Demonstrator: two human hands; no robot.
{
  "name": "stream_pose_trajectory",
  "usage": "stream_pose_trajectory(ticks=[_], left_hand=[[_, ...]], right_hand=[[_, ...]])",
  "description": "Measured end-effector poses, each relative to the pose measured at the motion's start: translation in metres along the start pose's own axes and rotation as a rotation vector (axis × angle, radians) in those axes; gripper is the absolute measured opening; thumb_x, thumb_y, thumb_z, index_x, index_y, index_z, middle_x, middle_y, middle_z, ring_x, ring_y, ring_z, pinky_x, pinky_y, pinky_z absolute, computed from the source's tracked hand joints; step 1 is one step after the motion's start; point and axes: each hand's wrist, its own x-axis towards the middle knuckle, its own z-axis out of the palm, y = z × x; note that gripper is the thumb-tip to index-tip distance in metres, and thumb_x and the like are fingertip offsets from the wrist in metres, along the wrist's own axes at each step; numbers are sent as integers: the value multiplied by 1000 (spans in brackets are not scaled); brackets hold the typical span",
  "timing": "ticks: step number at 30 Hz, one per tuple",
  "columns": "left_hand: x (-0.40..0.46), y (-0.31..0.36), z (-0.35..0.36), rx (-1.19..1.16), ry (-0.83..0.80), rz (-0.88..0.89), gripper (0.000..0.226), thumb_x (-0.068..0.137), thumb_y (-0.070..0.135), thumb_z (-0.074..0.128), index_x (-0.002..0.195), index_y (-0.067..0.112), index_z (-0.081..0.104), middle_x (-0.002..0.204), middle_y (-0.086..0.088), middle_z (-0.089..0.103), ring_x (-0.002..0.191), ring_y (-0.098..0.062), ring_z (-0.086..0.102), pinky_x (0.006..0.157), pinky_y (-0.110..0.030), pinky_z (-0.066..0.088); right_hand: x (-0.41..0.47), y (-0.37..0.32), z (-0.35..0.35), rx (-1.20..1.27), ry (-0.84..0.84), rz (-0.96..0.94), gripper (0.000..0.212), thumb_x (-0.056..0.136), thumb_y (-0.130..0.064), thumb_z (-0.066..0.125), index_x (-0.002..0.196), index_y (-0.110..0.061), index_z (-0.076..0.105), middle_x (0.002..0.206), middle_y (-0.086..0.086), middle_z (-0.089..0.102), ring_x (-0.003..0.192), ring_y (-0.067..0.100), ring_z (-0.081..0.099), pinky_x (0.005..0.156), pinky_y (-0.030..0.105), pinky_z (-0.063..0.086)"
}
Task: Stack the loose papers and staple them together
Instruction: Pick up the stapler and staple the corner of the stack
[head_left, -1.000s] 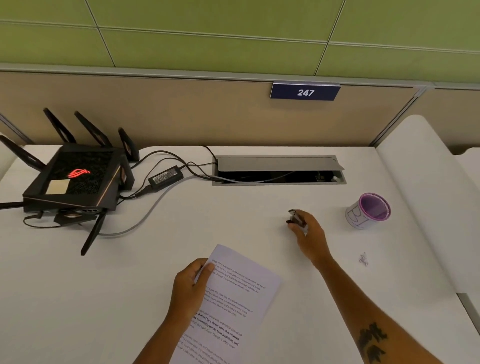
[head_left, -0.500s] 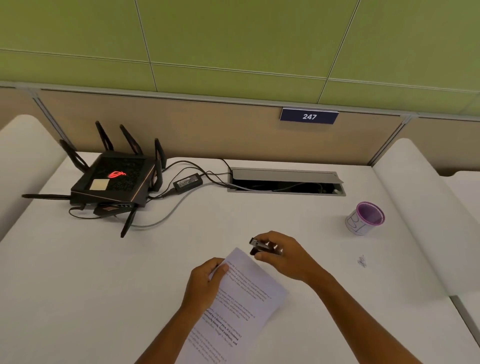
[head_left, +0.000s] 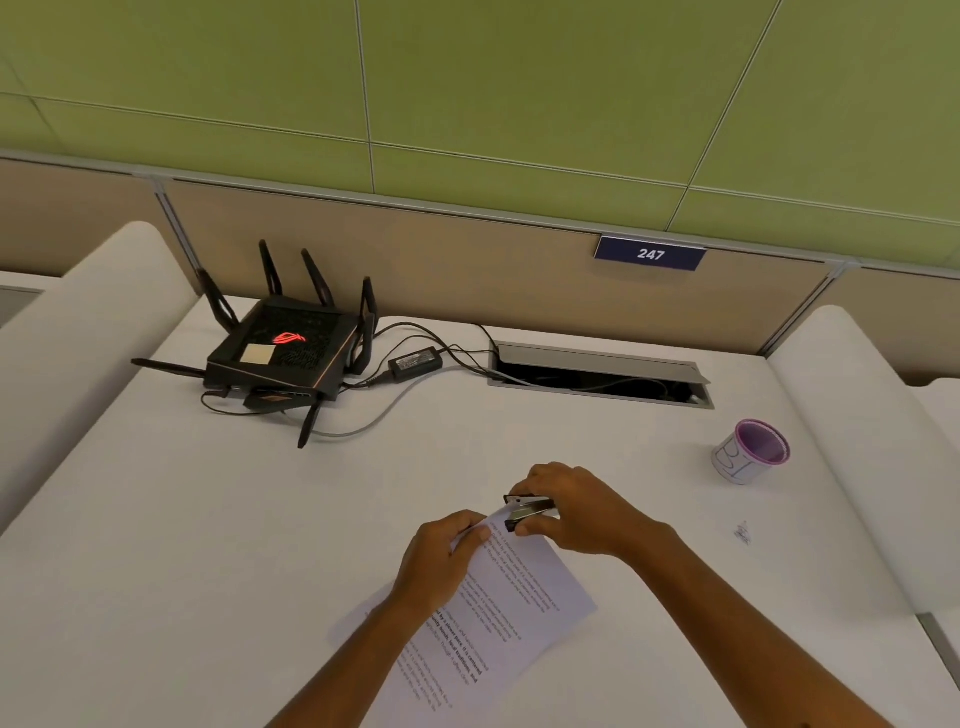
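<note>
A stack of printed white papers (head_left: 511, 608) lies tilted on the white desk (head_left: 208, 545), its top corner pointing away from me. My left hand (head_left: 441, 558) pinches the papers near that top corner. My right hand (head_left: 576, 512) grips a small black and silver stapler (head_left: 527, 512), whose jaws sit over the top corner of the papers. How many sheets the stack holds cannot be told.
A black router (head_left: 283, 353) with antennas, a power brick (head_left: 415, 361) and cables sit at the back left. A cable hatch (head_left: 597, 371) stands ajar at the back centre. A purple-rimmed cup (head_left: 750, 452) stands at the right, with a small crumpled scrap (head_left: 743, 532) nearby.
My right hand carried the stapler from the mid-right of the desk over to the papers' top corner. My left hand kept holding the papers. The camera view shifted right and up.
</note>
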Motion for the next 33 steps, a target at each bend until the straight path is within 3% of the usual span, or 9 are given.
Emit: stream_pose_trajectory(ticks=[10,16,22,28,33], left_hand=[[1,0,-5,33,-21,25,16,104,49,56,106,40,69,93,15,77,82,-8,76,71,-24,64],[7,-5,-4,46,-38,14,34,99,62,49,108,36,69,93,13,78,79,-10,77,72,-31,67],[12,-5,-3,58,-71,17,31,97,65,48,106,41,65,98,14,77,81,-11,78,75,-33,67],[18,4,-3,45,-133,50,65,85,85,50,130,40,62,115,15,76,98,-11,76,86,-30,64],[22,13,0,5,-146,58,53,90,75,59,128,37,65,119,13,76,105,-11,74,91,-32,62]], right_hand=[[6,-11,-5,-94,-6,-51,42,91,-50,70,126,-28,70,115,-9,70,102,10,60,87,29,53],[7,-15,-7,-117,-10,-37,39,92,-48,70,124,-27,71,113,-8,70,101,11,60,85,25,51],[7,-16,-9,-145,-15,-34,34,94,-45,68,121,-25,73,111,-7,71,98,12,59,85,26,52],[7,-18,-9,-170,13,-46,31,94,-43,69,118,-25,75,106,-7,72,95,12,59,84,30,55],[7,-20,-11,-181,25,-70,28,94,-41,69,116,-25,77,102,-6,73,92,13,59,81,31,55]])
